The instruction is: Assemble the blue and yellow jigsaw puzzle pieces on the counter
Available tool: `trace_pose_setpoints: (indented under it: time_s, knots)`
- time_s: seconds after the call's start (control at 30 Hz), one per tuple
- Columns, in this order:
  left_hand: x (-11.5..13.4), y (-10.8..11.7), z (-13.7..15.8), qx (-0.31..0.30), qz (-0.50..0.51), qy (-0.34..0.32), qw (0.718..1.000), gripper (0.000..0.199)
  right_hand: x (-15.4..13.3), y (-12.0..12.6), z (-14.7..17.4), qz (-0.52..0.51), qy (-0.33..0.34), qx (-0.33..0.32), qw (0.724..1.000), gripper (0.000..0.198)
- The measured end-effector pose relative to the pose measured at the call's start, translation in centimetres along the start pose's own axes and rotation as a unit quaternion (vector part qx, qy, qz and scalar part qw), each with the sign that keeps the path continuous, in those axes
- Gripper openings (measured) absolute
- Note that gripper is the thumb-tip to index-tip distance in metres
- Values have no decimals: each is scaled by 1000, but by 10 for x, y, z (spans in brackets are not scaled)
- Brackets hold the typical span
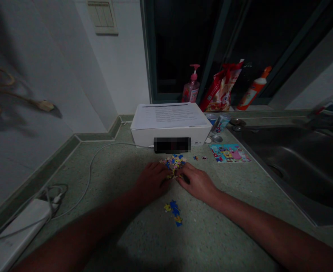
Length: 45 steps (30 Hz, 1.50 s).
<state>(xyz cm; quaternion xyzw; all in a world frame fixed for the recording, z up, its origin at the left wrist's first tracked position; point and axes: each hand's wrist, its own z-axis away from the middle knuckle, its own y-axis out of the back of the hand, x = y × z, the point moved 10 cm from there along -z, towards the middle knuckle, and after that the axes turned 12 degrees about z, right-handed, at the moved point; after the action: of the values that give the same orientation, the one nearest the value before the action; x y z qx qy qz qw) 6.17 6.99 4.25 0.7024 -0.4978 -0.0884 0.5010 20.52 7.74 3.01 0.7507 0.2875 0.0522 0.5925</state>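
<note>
A small heap of jigsaw puzzle pieces (pixel 175 160) in blue, yellow and pink lies on the countertop. My left hand (pixel 153 178) rests at the heap's left edge, fingers loosely bent and apart, its fingertips touching pieces. At the right edge, my right hand (pixel 199 180) has thumb and index finger around a small yellow puzzle piece (pixel 180 176), partly hidden by the fingertips. Nearer to me, between my forearms, lies a joined strip of blue and yellow puzzle pieces (pixel 174 210). Two loose pieces (pixel 195 158) lie to the right of the heap.
Behind the heap stands a white box (pixel 144 135) with printed paper (pixel 170 115) on top. A cartoon picture card (pixel 230 153) lies right, beside the sink (pixel 305 151). Cans (pixel 221 124) and bottles (pixel 190 90) stand behind. A cable (pixel 89 170) and power strip (pixel 20 230) lie left.
</note>
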Motion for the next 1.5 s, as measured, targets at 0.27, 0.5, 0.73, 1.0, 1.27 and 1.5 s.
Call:
trace_pose_setpoints:
  time_s: [0.27, 0.5, 0.73, 1.0, 1.27, 1.5]
  knots:
    - [10, 9, -1, 6, 23, -26, 999, 11, -11, 4, 6, 9, 51, 27, 998, 10]
    - [12, 12, -1, 20, 35, -24, 999, 13, -24, 15, 12, 51, 89, 71, 992, 13]
    - [5, 6, 2, 1, 57, -9, 998, 15, -34, 23, 16, 83, 134, 102, 982, 16]
    - [5, 4, 1, -11, 81, -3, 997, 19, -47, 35, 19, 106, 172, 152, 968, 28]
    - [2, 4, 1, -12, 102, 8, 995, 13, -50, 37, 22, 136, 193, 167, 957, 29]
    - [1, 6, 0, 7, 111, -1, 994, 14, -51, 37, 22, 129, 199, 165, 957, 29]
